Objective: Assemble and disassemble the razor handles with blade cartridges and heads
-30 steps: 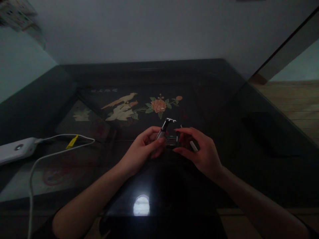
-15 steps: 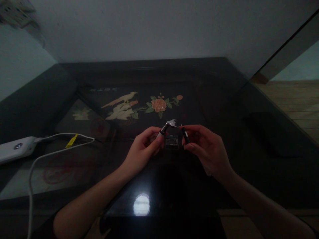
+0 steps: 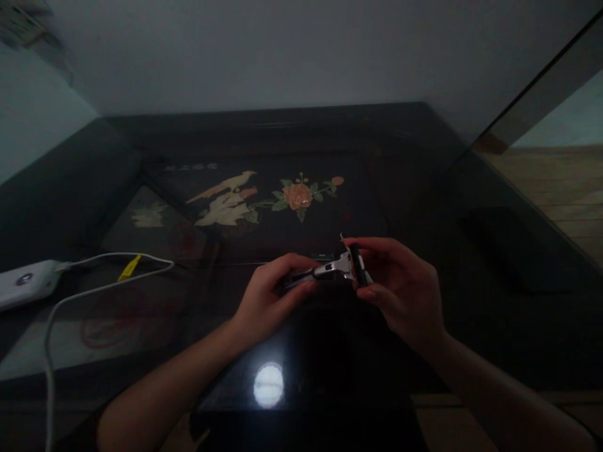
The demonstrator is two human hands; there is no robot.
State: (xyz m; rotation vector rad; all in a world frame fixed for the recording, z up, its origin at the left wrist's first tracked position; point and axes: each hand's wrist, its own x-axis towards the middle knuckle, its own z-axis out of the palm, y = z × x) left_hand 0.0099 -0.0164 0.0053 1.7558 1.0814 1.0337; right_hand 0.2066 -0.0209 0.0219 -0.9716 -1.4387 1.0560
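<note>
My left hand (image 3: 271,289) is closed round a razor handle (image 3: 325,270), dark at the grip with a shiny metal neck pointing right. Between the fingertips of my right hand (image 3: 402,285) is a small dark razor head (image 3: 358,265), held upright on its edge. The neck's forked end meets the back of the razor head; I cannot tell whether the two are locked together. Behind the razor handle, a small dark case (image 3: 323,257) lies on the glossy black table (image 3: 330,370), mostly hidden by the handle and my left hand.
A white power bank (image 3: 28,282) with a white cable (image 3: 89,292) and yellow tag (image 3: 129,268) lies at the left. Under the glossy top shows a bird-and-flower picture (image 3: 264,201). A dark flat object (image 3: 513,251) lies at the right. A wall (image 3: 264,56) stands behind the table.
The razor handle has swung down and to the right, so its metal end now touches the razor head. Before, they were apart. The small case is now largely covered.
</note>
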